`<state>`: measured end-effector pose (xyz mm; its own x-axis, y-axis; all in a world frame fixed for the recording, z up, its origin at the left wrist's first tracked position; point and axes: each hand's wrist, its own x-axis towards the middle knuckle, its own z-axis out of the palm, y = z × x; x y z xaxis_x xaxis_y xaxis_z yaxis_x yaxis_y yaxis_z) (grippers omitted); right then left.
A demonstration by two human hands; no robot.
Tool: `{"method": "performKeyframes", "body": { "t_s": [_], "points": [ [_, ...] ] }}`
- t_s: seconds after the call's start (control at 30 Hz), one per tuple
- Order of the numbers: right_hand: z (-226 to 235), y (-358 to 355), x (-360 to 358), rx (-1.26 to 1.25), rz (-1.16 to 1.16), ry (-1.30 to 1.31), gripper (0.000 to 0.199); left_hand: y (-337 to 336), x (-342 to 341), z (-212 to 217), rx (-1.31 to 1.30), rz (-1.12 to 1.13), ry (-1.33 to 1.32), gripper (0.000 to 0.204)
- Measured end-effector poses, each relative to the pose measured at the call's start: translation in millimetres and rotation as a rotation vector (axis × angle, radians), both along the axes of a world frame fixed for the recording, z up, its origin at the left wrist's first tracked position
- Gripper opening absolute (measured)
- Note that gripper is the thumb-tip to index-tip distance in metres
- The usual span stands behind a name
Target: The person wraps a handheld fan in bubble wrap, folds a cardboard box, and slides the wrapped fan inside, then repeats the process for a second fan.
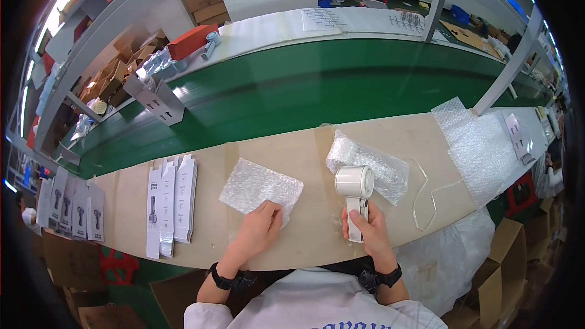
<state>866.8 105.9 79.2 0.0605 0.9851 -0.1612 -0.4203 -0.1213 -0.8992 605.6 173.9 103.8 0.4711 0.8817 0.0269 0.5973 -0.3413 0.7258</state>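
My right hand (375, 231) is closed round the handle of a white handheld fan (354, 181), holding it upright with its round head at the top. Under my left hand (263, 224) lies a flat bubble-wrap pouch (259, 184). The fingers of that hand are pinched on its near right corner. Just behind the fan, a bubble-wrapped bundle (381, 169) rests on the table; what is inside does not show clearly. To the right of it, a thin white cord (434, 206) lies in a loose loop.
Flattened printed cartons (184, 198) lie left on the tan table (298, 140), with more cartons (79, 210) at its far left end. Bubble-wrap sheets (466, 152) cover the right end. Beyond runs a green conveyor belt (286, 85) carrying an open carton (159, 105). Grey frame posts (509, 64) rise nearby.
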Motion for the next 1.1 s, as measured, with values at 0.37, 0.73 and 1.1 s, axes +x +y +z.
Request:
{"method": "performKeyframes", "body": {
  "t_s": [0.37,0.73,1.1],
  "points": [
    [8.7,-5.9,16.0,-0.007,-0.111,-0.036,0.021,37.6,-73.8,-27.3,-0.538,0.575,-0.638,0.017],
    [-7.5,-5.0,7.1,-0.008,-0.041,-0.288,0.043,13.3,63.4,-13.6,0.386,-0.050,0.046,0.013],
    [23.7,-10.0,0.3,0.453,-0.172,-1.146,0.056,24.4,49.8,-3.2,-0.140,0.011,-0.240,0.009]
  ]
}}
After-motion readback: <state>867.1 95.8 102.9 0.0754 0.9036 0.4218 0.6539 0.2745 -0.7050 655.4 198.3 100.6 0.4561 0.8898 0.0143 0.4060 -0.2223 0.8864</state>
